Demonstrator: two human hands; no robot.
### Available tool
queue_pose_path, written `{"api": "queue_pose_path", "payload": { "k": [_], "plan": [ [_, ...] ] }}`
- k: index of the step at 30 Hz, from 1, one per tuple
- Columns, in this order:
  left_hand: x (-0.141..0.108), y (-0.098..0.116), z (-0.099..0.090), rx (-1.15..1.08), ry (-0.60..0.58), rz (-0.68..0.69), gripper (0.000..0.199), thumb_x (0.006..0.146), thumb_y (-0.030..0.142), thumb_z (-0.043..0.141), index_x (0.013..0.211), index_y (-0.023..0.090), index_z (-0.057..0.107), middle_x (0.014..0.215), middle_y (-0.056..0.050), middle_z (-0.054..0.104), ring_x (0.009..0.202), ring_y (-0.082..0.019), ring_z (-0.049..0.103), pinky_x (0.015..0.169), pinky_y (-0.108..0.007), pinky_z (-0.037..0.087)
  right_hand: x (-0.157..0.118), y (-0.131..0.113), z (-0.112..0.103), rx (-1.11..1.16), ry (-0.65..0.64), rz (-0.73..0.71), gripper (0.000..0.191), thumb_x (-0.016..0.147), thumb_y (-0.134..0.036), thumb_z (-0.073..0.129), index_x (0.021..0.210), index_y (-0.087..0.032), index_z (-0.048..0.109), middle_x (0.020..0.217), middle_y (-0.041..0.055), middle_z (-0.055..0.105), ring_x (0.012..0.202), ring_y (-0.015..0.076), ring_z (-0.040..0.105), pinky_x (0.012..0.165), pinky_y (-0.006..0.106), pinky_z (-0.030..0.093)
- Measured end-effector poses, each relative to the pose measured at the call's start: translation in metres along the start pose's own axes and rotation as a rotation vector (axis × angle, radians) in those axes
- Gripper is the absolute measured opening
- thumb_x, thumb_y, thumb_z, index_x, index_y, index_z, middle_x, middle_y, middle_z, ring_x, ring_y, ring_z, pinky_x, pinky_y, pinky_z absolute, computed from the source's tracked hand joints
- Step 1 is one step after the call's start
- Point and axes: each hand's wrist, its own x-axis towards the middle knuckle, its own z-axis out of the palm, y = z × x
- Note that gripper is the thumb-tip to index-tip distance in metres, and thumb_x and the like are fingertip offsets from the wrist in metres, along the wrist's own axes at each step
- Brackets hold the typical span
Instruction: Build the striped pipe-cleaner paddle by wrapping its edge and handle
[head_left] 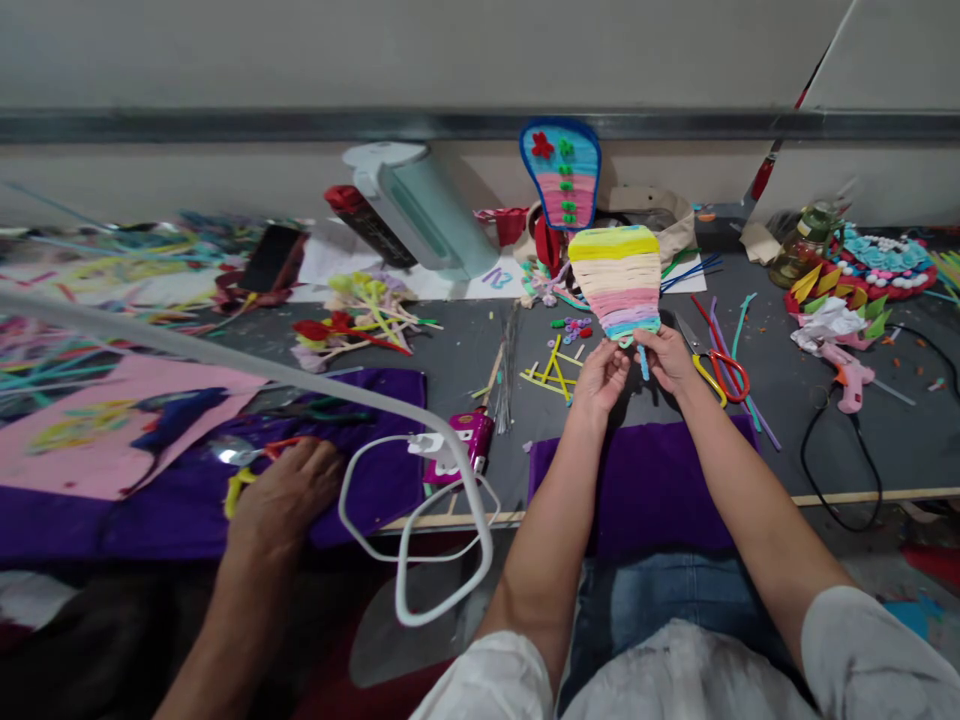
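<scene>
A striped pipe-cleaner panel (616, 275), with yellow, cream, pink, purple and blue bands, is held up over the table, its wide yellow end away from me. My left hand (602, 375) has its fingers closed at the panel's narrow lower edge. Beside it, my right hand (663, 358) pinches the same edge. A short light-blue pipe-cleaner piece (643, 362) sticks down between the two hands. Scissors (718, 376) with red and yellow handles lie just right of my right hand. Behind the panel stands a finished-looking blue-and-pink panel (561, 175) with a red flower.
At left, a co-worker's hand (296, 490) rests by scissors on purple cloth (375, 400). A white cable (442, 450) crosses the foreground. A pink glue gun (847, 375) lies at right, a mint kettle (427, 210) stands behind, and cut yellow pipe cleaners (555, 372) lie nearby.
</scene>
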Motion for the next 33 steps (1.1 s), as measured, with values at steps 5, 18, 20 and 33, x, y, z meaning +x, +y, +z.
{"api": "queue_pose_path", "payload": {
  "k": [5, 18, 20, 33],
  "plan": [
    [0.000, -0.001, -0.002, -0.013, -0.047, 0.013, 0.014, 0.073, 0.002, 0.064, 0.078, 0.015, 0.061, 0.062, 0.003, 0.064, 0.051, -0.003, 0.058, 0.056, -0.013, 0.050, 0.001, 0.001, -0.001, -0.013, 0.017, -0.022, 0.033, 0.053, -0.037, 0.082, 0.073, -0.019, 0.063, 0.069, -0.0014, 0.067, 0.059, 0.0108, 0.056, 0.051, 0.023, 0.042],
    [-0.001, -0.001, -0.003, 0.215, -0.088, 0.139, 0.017, 0.065, 0.007, 0.074, 0.078, 0.015, 0.066, 0.064, 0.001, 0.064, 0.053, -0.006, 0.059, 0.062, -0.019, 0.052, 0.001, 0.002, 0.001, -0.030, 0.028, -0.058, 0.030, 0.057, -0.038, 0.080, 0.074, -0.019, 0.064, 0.068, -0.0019, 0.067, 0.057, 0.0098, 0.053, 0.052, 0.023, 0.041],
    [0.000, -0.002, -0.005, 0.229, -0.109, 0.170, 0.017, 0.064, 0.009, 0.075, 0.078, 0.015, 0.067, 0.066, 0.000, 0.066, 0.054, -0.007, 0.060, 0.062, -0.021, 0.053, 0.001, 0.003, 0.001, -0.026, 0.018, -0.054, 0.030, 0.057, -0.037, 0.081, 0.074, -0.019, 0.064, 0.070, -0.0013, 0.067, 0.059, 0.0105, 0.055, 0.053, 0.024, 0.041],
    [0.009, -0.003, -0.011, 0.170, -0.109, 0.359, 0.048, 0.053, 0.016, 0.084, 0.093, 0.020, 0.059, 0.076, 0.001, 0.069, 0.068, -0.013, 0.067, 0.069, -0.024, 0.053, 0.001, 0.007, 0.002, -0.035, 0.016, -0.072, 0.035, 0.053, -0.039, 0.082, 0.075, -0.019, 0.066, 0.073, -0.0014, 0.069, 0.059, 0.0102, 0.055, 0.053, 0.022, 0.042]
  ]
}}
